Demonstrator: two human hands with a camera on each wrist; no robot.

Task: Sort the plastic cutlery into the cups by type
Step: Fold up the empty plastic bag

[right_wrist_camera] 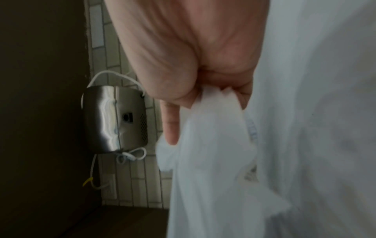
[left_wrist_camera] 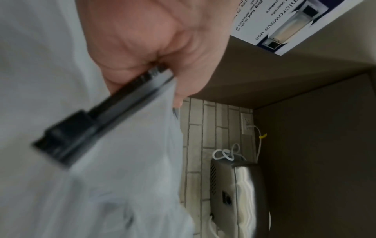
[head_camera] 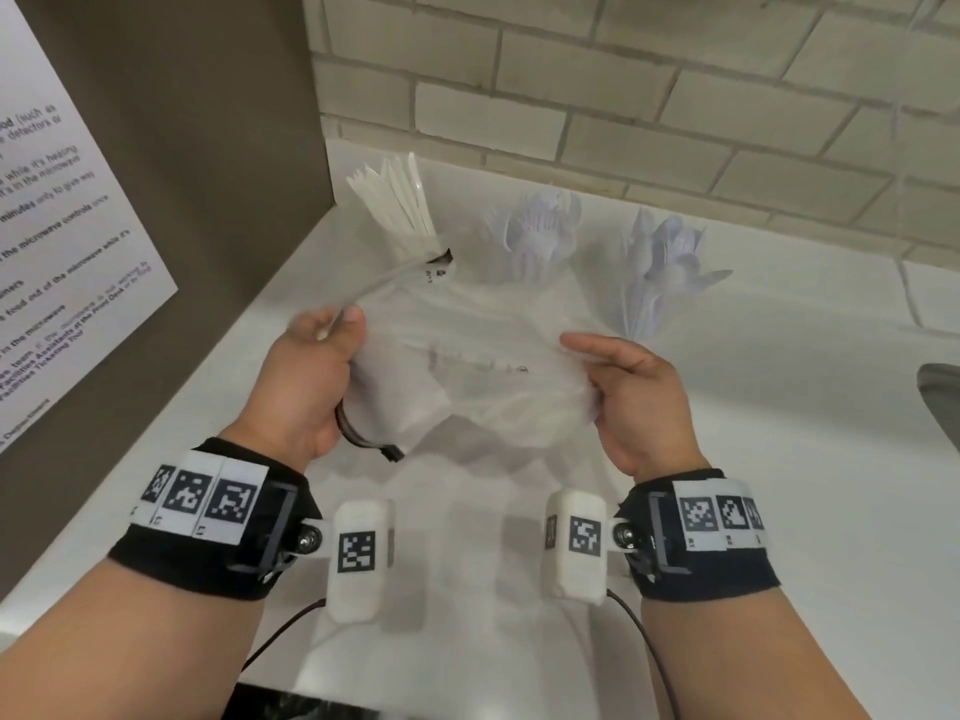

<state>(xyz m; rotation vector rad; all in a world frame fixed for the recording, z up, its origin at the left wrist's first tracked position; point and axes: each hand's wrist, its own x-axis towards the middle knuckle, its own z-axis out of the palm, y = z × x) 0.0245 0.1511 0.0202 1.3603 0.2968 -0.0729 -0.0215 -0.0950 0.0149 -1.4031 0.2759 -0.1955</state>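
Observation:
A clear plastic zip bag [head_camera: 483,376] hangs stretched between both hands above the white counter [head_camera: 779,459]. My left hand [head_camera: 337,350] grips its zip edge, whose black slider [head_camera: 392,452] sticks out below the palm. The right hand [head_camera: 597,371] pinches the bag's opposite edge. Behind the bag stand three bunches of plastic cutlery: white knives [head_camera: 400,205] at the left, forks [head_camera: 540,236] in the middle, spoons [head_camera: 665,267] at the right. Their cups are hidden or too clear to make out. The left wrist view shows the left hand [left_wrist_camera: 162,48] curled round the zip strip [left_wrist_camera: 67,140]. In the right wrist view, the right hand [right_wrist_camera: 193,56] bunches the bag [right_wrist_camera: 264,145].
A brown cabinet side with a printed microwave notice [head_camera: 78,226] borders the counter on the left. A tiled wall [head_camera: 623,96] runs along the back. A metal appliance [head_camera: 940,392] shows at the right edge, with white cords and a wall outlet [left_wrist_camera: 247,124] near it.

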